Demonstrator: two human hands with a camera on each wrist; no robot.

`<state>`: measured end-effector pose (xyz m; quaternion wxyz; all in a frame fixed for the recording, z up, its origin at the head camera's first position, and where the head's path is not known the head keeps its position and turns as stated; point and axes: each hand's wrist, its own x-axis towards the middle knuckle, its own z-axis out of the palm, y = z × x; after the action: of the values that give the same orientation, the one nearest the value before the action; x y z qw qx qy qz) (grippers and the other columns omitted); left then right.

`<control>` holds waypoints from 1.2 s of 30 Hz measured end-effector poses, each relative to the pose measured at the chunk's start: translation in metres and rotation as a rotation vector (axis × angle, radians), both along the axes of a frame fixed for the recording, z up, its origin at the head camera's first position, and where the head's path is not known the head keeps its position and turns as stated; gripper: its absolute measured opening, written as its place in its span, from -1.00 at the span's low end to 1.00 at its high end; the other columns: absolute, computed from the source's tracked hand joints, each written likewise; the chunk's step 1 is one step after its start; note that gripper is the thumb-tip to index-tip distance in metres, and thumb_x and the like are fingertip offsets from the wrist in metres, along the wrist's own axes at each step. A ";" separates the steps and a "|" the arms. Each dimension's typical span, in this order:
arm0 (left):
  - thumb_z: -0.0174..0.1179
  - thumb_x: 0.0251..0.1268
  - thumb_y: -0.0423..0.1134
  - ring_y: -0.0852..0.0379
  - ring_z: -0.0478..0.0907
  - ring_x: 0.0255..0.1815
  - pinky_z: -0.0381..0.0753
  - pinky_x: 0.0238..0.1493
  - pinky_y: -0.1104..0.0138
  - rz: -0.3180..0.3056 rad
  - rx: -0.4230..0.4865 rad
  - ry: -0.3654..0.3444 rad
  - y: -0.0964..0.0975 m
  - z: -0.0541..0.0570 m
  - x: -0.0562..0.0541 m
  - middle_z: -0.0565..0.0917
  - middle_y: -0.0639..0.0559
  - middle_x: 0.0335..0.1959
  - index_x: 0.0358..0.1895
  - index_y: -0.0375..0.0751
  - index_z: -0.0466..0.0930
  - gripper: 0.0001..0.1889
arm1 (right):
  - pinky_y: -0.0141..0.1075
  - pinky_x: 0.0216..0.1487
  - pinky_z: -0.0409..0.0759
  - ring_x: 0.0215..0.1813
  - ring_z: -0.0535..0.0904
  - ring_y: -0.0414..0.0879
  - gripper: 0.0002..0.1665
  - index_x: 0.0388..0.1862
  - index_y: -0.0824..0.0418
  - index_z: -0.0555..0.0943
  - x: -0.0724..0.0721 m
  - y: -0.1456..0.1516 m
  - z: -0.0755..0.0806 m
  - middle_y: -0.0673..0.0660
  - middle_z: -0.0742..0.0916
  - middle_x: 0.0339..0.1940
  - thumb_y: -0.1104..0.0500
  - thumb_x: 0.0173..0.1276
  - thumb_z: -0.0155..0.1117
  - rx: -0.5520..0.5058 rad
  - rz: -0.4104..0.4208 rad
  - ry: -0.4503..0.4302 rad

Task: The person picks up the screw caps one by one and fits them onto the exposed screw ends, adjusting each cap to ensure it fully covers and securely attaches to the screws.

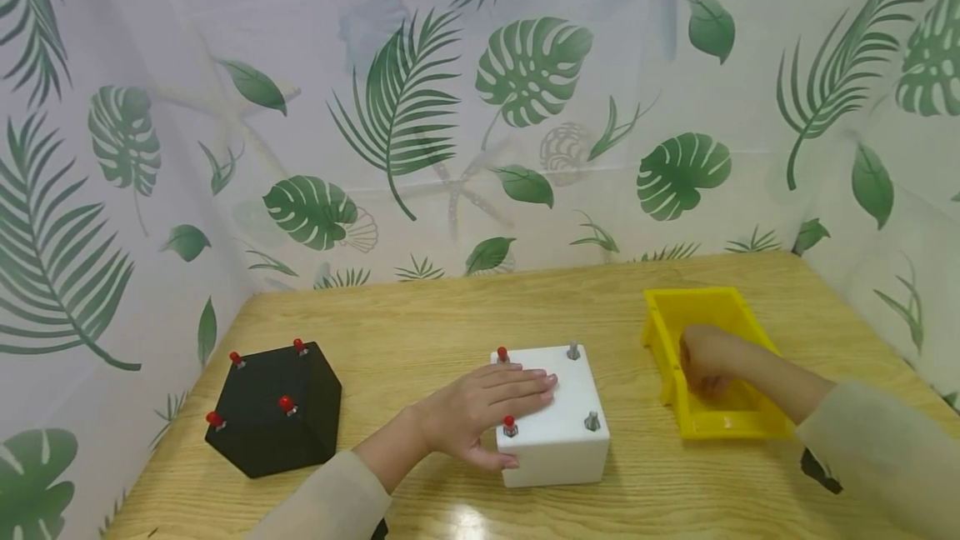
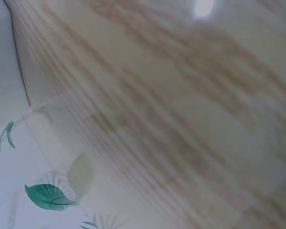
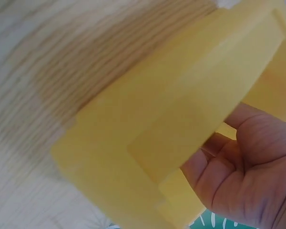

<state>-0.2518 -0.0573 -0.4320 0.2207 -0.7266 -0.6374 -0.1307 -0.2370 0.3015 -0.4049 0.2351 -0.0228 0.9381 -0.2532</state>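
Note:
A white box [image 1: 551,461] stands on the table with metal studs at its top corners. Red caps [image 1: 510,422] cover the two left studs; the right ones, such as the near stud [image 1: 592,421], are bare metal. My left hand [image 1: 480,407] rests on the box top with fingers straight, the thumb at its front left side. Inside the yellow bin [image 1: 705,425] is my right hand [image 1: 708,357], fingers bent downward. In the right wrist view the bin wall hides the fingertips of that hand [image 3: 252,176], so whether they hold anything cannot be seen.
At the left stands a black box [image 1: 262,390] with red caps on its corner studs. The wooden table [image 1: 420,323] meets a leaf-printed cloth [image 1: 465,148] at the back and sides. The left wrist view shows only table surface and cloth.

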 end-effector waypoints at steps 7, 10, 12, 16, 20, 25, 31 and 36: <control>-0.12 0.33 0.20 0.00 0.23 0.43 0.18 0.42 0.23 0.003 -0.005 -0.010 0.001 0.000 0.000 0.39 -0.23 0.33 0.29 -0.39 0.32 -0.27 | -0.22 -0.48 0.66 -0.52 0.59 -0.06 -0.86 -0.51 0.38 0.48 0.001 0.003 0.001 0.16 0.60 -0.56 0.52 -0.02 0.23 -0.033 -0.008 -0.005; -0.16 0.35 0.21 -0.01 0.22 0.43 0.17 0.42 0.23 0.003 -0.007 -0.014 0.001 0.001 0.000 0.38 -0.23 0.33 0.30 -0.39 0.32 -0.27 | -0.20 -0.47 0.66 -0.50 0.59 -0.04 -0.92 -0.50 0.40 0.50 0.001 0.005 0.002 0.17 0.61 -0.55 0.52 0.03 0.15 -0.056 -0.012 -0.009; -0.19 0.36 0.21 -0.01 0.22 0.43 0.17 0.42 0.23 0.002 -0.009 -0.017 0.001 0.002 0.000 0.38 -0.23 0.34 0.30 -0.40 0.31 -0.26 | -0.19 -0.45 0.66 -0.49 0.59 -0.03 -0.93 -0.48 0.41 0.51 0.000 0.006 0.003 0.18 0.61 -0.53 0.51 0.07 0.10 -0.076 -0.024 -0.018; -0.13 0.34 0.19 -0.02 0.22 0.43 0.17 0.42 0.23 0.001 -0.012 -0.019 0.000 0.003 0.000 0.38 -0.23 0.34 0.30 -0.40 0.31 -0.27 | -0.21 -0.42 0.67 -0.47 0.59 -0.06 -0.91 -0.42 0.44 0.51 -0.002 0.010 0.001 0.18 0.59 -0.50 0.50 0.18 0.03 -0.142 -0.050 -0.050; 0.12 0.19 0.13 -0.02 0.23 0.42 0.16 0.42 0.23 0.010 -0.020 -0.010 -0.001 0.004 0.001 0.37 -0.23 0.34 0.30 -0.40 0.32 -0.24 | -0.26 -0.38 0.68 -0.46 0.60 -0.11 -0.89 -0.28 0.48 0.49 -0.005 0.015 -0.005 0.17 0.58 -0.45 0.43 0.31 0.01 -0.259 -0.123 -0.122; 0.19 0.12 0.12 0.00 0.21 0.43 0.15 0.43 0.23 0.018 -0.033 -0.005 -0.001 0.004 0.001 0.36 -0.22 0.35 0.31 -0.39 0.31 -0.21 | -0.27 -0.28 0.68 -0.41 0.63 -0.13 -0.64 0.06 0.61 0.38 -0.010 0.021 -0.014 0.19 0.63 -0.36 0.37 0.37 0.03 -0.376 -0.226 -0.208; 0.07 0.22 0.16 0.00 0.20 0.44 0.15 0.43 0.24 0.011 -0.031 -0.011 -0.001 0.002 0.001 0.36 -0.22 0.35 0.31 -0.38 0.30 -0.25 | -0.30 -0.22 0.67 -0.36 0.64 -0.15 -0.48 0.22 0.70 0.20 -0.010 0.027 -0.018 0.14 0.68 -0.34 0.35 0.42 -0.02 -0.533 -0.300 -0.248; 0.11 0.19 0.14 0.00 0.21 0.43 0.15 0.43 0.24 0.012 -0.030 -0.011 -0.002 0.003 0.001 0.36 -0.22 0.35 0.31 -0.39 0.31 -0.23 | -0.29 -0.17 0.67 -0.32 0.66 -0.16 -0.61 0.13 0.63 0.36 -0.009 0.029 -0.013 0.07 0.70 -0.37 0.36 0.44 -0.05 -0.679 -0.339 -0.271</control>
<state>-0.2508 -0.0588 -0.4294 0.2072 -0.7251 -0.6449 -0.1240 -0.2464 0.3305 -0.4180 0.2906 0.0896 0.7522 -0.5846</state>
